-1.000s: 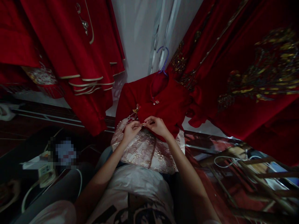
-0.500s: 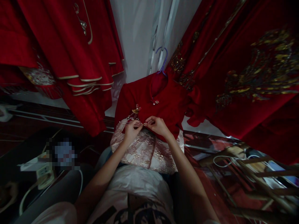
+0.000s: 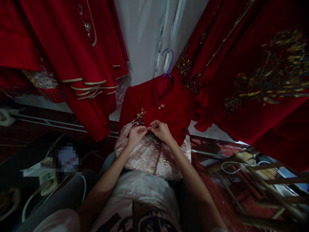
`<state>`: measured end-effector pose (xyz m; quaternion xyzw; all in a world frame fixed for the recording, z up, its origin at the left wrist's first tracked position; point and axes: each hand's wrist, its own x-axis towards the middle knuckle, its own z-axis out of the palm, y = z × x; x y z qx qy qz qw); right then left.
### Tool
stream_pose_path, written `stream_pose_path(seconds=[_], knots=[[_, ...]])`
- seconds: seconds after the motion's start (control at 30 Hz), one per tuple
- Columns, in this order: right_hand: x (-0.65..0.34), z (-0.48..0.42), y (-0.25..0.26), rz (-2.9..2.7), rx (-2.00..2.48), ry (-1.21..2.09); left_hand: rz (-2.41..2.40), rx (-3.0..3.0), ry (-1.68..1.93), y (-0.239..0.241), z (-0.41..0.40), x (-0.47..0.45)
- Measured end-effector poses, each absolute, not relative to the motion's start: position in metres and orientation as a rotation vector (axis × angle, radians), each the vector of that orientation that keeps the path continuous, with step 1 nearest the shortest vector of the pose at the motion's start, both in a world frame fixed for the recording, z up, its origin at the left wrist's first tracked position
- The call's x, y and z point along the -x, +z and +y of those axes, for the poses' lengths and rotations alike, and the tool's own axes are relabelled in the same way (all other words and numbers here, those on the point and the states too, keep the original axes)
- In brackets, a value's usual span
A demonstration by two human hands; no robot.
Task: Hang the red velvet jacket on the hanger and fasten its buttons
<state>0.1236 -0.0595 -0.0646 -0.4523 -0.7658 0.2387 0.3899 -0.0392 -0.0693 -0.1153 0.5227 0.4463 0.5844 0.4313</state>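
Note:
A red top with a stand collar hangs on a purple hanger over my lap, above its pale pink brocade skirt part. My left hand is closed in a pinch at the garment's front. Beside it my right hand pinches too, fingertips nearly meeting the left ones. Between them sits a small beaded button fastener, mostly hidden by the fingers. Left of the hands hangs a gold fan-shaped ornament with beaded strands. A beaded flower button sits below the collar.
Red garments with pale trim hang at left, and red clothes with gold sequins at right. A power strip with a white cable lies at lower left. A wooden stool-like frame with cables stands at lower right.
The fingertips of both hands have drawn closer together, covering more of the beaded fastener. The garment hangs almost as before.

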Motion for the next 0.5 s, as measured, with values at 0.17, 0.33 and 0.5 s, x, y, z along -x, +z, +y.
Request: stream_pose_path(seconds=[0.17, 0.33, 0.5], knots=[[-0.120, -0.062, -0.065, -1.940, 1.121, 0.591, 1.065, -1.248, 1.380, -0.119, -0.067, 0.046], [-0.121, -0.058, -0.072, -1.967, 1.125, 0.579, 0.990, -1.321, 1.264, -0.126, -0.056, 0.053], [-0.138, -0.055, -0.066, -2.046, 1.121, 0.698, 1.354, -1.536, 1.307, -0.120, -0.029, 0.098]])
